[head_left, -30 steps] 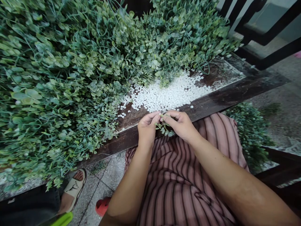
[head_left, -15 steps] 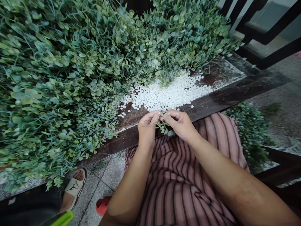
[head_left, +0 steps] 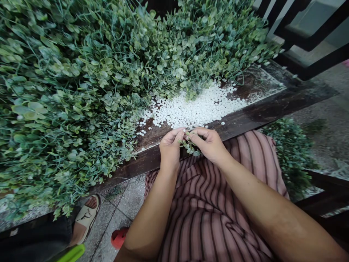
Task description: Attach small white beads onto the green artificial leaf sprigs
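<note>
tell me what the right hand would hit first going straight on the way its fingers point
Most likely the left hand: the right hand's fingers point toward its fingertips, with a green sprig at their tips. Depth between them is hard to judge here.

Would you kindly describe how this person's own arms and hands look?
The left hand and right hand wear no gloves, and I see no rings or watch. Both forearms are bare, with no sleeves in view. The clothing beneath them is dusty pink with dark stripes.
</note>
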### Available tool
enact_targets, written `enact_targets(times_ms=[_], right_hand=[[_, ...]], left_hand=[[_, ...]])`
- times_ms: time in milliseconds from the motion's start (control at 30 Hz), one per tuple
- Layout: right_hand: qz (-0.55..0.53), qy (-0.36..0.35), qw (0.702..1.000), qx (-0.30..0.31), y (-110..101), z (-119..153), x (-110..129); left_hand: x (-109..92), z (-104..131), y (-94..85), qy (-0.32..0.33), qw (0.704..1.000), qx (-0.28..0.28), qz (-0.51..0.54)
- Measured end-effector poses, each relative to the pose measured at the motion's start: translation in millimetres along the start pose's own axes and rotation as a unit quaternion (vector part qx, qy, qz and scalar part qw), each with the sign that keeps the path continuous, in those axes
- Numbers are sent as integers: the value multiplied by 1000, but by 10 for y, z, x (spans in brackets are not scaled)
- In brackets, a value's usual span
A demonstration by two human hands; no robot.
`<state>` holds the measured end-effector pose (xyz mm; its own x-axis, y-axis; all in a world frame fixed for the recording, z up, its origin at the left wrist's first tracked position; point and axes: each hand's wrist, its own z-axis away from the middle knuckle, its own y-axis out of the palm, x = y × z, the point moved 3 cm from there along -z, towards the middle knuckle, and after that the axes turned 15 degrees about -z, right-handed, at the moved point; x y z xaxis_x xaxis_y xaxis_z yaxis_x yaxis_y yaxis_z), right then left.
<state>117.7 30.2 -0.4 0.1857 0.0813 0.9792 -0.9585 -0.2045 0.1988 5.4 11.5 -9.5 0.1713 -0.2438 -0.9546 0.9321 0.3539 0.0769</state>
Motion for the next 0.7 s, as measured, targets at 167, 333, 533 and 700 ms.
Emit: enact_targets(times_ms=[167, 333, 533, 700], right_hand=[[1, -5, 1000, -6, -8, 0, -18], [0, -9, 1000, -2, -3, 6, -7], [-9, -5, 1000, -1, -3, 8, -6], [-17, -1, 1000, 0, -7, 8, -21]], left_hand=[[11, 1, 2, 14, 1000, -2, -13], [1, 12, 7, 15, 1000, -3, -8], [7, 12, 2, 3, 1000, -2, -3], [4, 10, 2, 4, 1000, 3, 6]])
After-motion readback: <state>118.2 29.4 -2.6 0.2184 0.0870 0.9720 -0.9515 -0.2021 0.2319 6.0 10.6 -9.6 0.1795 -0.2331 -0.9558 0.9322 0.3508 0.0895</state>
